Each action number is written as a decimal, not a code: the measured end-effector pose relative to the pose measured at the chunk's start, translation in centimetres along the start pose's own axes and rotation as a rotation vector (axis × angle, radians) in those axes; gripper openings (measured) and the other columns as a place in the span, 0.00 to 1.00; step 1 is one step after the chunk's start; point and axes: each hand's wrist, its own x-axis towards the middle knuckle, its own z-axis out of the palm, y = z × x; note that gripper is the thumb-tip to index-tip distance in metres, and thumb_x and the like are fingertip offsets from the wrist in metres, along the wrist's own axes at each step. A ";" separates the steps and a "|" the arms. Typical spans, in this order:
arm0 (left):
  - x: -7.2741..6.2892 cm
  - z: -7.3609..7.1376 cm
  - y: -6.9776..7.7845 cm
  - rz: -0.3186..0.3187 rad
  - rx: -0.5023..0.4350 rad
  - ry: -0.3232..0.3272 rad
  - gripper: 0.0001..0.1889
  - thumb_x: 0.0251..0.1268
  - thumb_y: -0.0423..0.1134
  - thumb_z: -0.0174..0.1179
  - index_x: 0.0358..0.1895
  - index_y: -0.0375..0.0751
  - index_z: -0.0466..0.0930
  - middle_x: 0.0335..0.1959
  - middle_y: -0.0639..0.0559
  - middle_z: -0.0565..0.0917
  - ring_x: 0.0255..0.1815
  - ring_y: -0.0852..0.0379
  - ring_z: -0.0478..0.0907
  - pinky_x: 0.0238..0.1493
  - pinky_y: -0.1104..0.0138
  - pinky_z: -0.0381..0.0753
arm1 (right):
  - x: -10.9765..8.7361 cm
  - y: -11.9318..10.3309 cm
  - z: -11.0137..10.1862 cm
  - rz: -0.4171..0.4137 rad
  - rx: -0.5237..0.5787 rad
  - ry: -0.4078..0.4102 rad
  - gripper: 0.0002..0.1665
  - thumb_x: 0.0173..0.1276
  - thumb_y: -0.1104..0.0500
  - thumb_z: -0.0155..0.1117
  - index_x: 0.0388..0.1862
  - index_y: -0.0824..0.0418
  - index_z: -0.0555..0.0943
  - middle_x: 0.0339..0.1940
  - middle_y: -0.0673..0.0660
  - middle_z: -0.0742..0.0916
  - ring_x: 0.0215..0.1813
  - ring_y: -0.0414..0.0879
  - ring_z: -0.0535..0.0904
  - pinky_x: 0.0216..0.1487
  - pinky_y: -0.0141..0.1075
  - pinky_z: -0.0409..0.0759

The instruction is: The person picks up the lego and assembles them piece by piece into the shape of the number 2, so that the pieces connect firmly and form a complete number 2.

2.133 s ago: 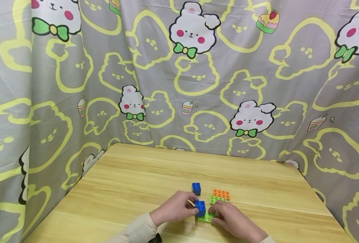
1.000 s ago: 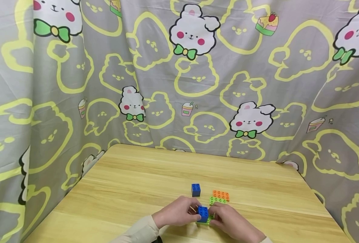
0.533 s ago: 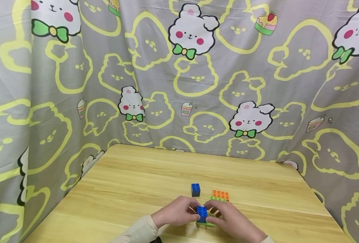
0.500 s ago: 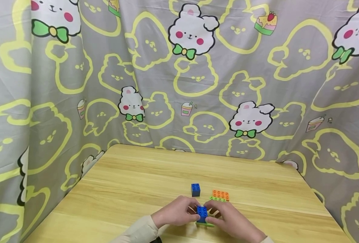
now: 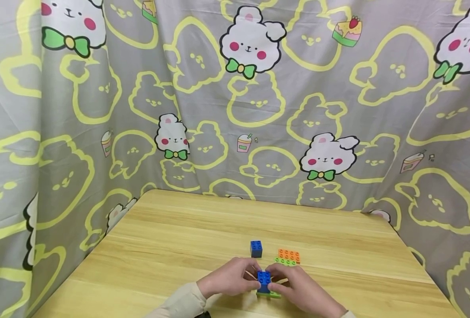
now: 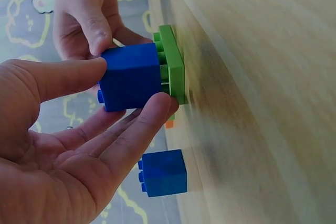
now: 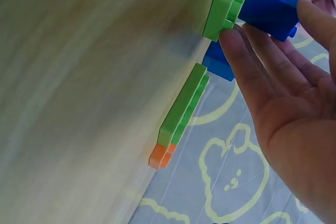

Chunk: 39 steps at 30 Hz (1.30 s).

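"Where is the piece in hand?"

"The blue block point(image 6: 131, 80) is right in front of you, upright over the left part of a green plate point(image 6: 175, 66) close to the near side of the tabletop point(image 5: 179, 247)."

"And both hands are on it?"

"Yes. Your left hand point(image 5: 230, 277) holds it from the left, thumb on the near side, fingers round the far side, spread only as wide as the block. Your right hand point(image 5: 304, 286) has its thumb on the near right edge, fingers bent behind, with one fingertip by the plate's far edge. I can't tell how hard either presses."

"What relation counts most?"

"Block base to plate studs. Both wrist views show studs in the gap, so I judge the block is not fully seated; whether it touches their tops I can't tell. The plate's long axis seems to run left to right across you, its uncovered end towards your right hand. Your left hand is nearer the covered end."

"Anything close by?"

"Beyond your hands, another blue block point(image 5: 256, 249) stands apart to the left, and a second green plate point(image 5: 286, 261) lies just in front of an orange plate point(image 5: 289, 254)."
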 end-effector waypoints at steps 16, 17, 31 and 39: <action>0.2 0.1 0.0 -0.010 0.041 0.002 0.10 0.67 0.32 0.68 0.49 0.42 0.83 0.44 0.50 0.89 0.43 0.60 0.88 0.44 0.71 0.85 | -0.1 0.0 0.0 0.010 -0.012 -0.024 0.17 0.76 0.48 0.63 0.57 0.54 0.82 0.52 0.48 0.89 0.52 0.42 0.87 0.51 0.39 0.87; 0.1 0.1 0.0 -0.010 0.044 0.002 0.10 0.67 0.32 0.68 0.49 0.42 0.83 0.44 0.49 0.89 0.43 0.60 0.88 0.44 0.71 0.85 | 0.0 0.0 0.0 0.009 -0.015 -0.024 0.17 0.77 0.48 0.63 0.57 0.55 0.82 0.52 0.49 0.89 0.52 0.42 0.87 0.51 0.38 0.87; 0.1 0.0 -0.1 -0.009 0.044 -0.001 0.09 0.67 0.32 0.67 0.48 0.43 0.81 0.46 0.48 0.89 0.44 0.58 0.88 0.44 0.70 0.86 | 0.1 -0.2 0.3 0.021 -0.059 0.000 0.18 0.75 0.48 0.64 0.59 0.52 0.82 0.52 0.47 0.89 0.50 0.40 0.86 0.50 0.37 0.87; 0.0 0.1 0.0 -0.021 0.015 0.008 0.09 0.65 0.30 0.68 0.45 0.42 0.81 0.45 0.47 0.89 0.42 0.56 0.89 0.41 0.71 0.86 | 0.1 -0.3 0.4 0.021 -0.066 -0.001 0.18 0.75 0.48 0.65 0.58 0.52 0.82 0.51 0.46 0.88 0.50 0.39 0.86 0.50 0.38 0.86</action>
